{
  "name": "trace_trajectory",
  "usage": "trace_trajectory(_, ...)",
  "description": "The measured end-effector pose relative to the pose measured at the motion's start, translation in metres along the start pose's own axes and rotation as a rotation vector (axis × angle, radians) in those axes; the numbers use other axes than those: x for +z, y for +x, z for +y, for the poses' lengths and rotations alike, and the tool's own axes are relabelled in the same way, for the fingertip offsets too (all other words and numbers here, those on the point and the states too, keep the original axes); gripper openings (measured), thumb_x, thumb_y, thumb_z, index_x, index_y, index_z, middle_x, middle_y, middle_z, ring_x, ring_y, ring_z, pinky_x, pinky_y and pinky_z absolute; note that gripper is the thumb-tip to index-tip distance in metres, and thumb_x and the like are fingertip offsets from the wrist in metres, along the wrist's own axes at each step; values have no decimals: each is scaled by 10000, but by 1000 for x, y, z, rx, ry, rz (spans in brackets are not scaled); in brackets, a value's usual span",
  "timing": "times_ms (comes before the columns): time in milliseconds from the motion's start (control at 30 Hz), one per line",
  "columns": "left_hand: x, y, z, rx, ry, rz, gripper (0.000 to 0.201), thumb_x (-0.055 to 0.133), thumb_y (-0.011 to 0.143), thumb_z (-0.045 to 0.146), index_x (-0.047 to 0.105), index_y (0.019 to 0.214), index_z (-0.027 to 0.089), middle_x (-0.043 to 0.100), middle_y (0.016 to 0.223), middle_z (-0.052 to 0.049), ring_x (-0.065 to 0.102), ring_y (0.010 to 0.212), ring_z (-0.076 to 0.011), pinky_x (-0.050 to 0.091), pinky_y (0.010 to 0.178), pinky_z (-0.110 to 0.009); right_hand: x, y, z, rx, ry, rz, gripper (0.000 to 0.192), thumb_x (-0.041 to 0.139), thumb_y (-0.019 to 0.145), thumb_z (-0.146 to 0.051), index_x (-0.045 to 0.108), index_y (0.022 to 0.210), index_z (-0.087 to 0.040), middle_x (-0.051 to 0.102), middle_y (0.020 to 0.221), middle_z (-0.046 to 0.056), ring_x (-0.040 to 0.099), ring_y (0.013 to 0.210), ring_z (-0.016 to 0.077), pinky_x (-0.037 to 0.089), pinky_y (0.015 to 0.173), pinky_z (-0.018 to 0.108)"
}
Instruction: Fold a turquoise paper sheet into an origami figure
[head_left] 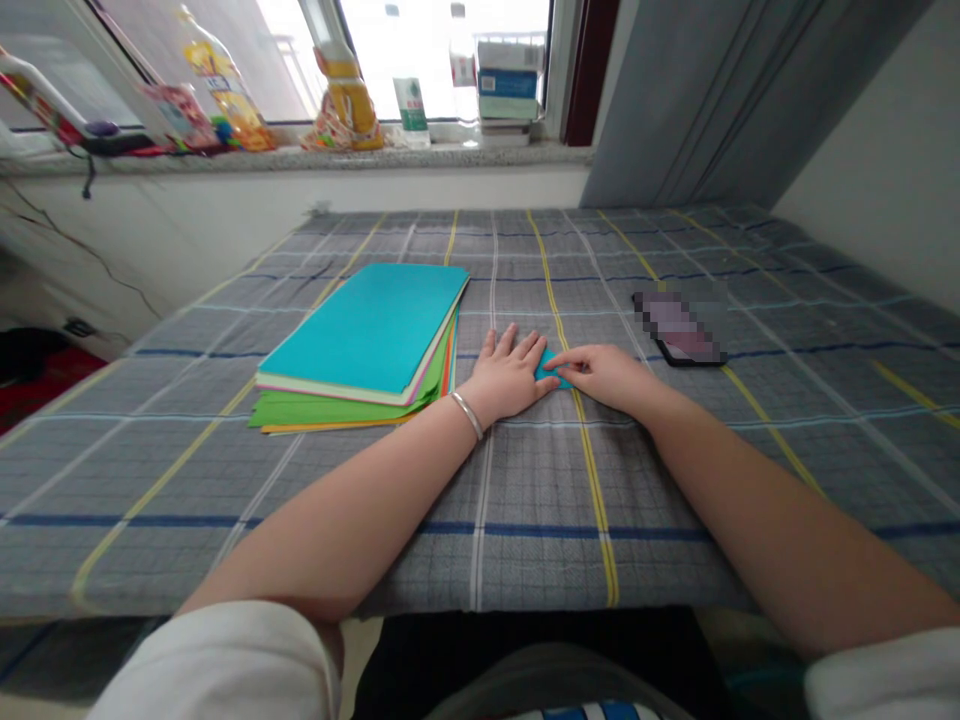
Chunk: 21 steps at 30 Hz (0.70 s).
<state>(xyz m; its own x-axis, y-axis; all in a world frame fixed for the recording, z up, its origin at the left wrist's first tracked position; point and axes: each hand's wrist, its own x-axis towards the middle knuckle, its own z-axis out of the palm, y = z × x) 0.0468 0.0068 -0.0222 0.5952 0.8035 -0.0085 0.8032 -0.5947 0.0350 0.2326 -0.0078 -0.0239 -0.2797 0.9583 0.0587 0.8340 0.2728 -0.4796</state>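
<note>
Paper (550, 366), small and teal, lies mid-table (525, 480) between both hands. Left hand (510, 375) presses it flat, fingers spread. Right hand (604, 372) pinches its right edge, just as near.

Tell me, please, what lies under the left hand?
Under the left hand lies a small teal paper piece on the checked cloth. Only its right corner shows, touched by the right hand; the rest is covered.
</note>
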Motion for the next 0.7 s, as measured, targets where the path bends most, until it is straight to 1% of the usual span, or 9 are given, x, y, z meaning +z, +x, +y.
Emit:
trace_trajectory(67, -5, -4, -4, -3, 27, -11, 690, 310, 980, 568, 260, 1545, 176, 246, 1606, -76, 96, 1495, -370, 58, 1194, -594, 0, 0, 0, -33, -59, -7, 309, 590, 867, -307, 742, 1134, -283, 663, 741, 18, 552, 667, 153, 350, 604, 277)
trace_trajectory(167, -13, -9, -12, -17, 37, -86, 668, 323, 981, 559, 233, 1554, 228, 206, 1617, -77, 92, 1488, -398, 82, 1180, -614, -1, 1, -1, -66, -118, -16, 345, 619, 862, -353, 720, 1186, -291, 653, 778, 31, 537, 684, 160, 342, 605, 281)
trace_trajectory(400, -25, -13, -30, 2, 33, -182, 630, 416, 963, 544, 212, 1537, 382, 170, 1629, -63, 79, 1480, -435, 109, 1142, -658, -1, 1, 0, -52, -120, -42, 356, 625, 867, -387, 712, 1200, -297, 643, 774, 33, 535, 681, 165, 349, 626, 288)
trace_trajectory(533, -30, -15, -41, 24, 3, -221, 602, 476, 953, 487, 268, 1514, 415, 182, 1628, -49, 58, 1476, -450, 93, 1128, -681, -1, 0, -1, -56, -149, -39, 381, 636, 854, -429, 709, 1205, -301, 637, 759, 30, 529, 667, 164, 334, 600, 284)
trace_trajectory(700, -33, -15, -61, 77, -77, -262, 540, 535, 934, 412, 393, 1455, 434, 180, 1629, 2, 43, 1488, -412, 79, 1150, -646, -1, 0, -1, -43, -132, -40, 395, 647, 844, -460, 711, 1201, -304, 629, 763, 25, 522, 656, 153, 332, 600, 280)
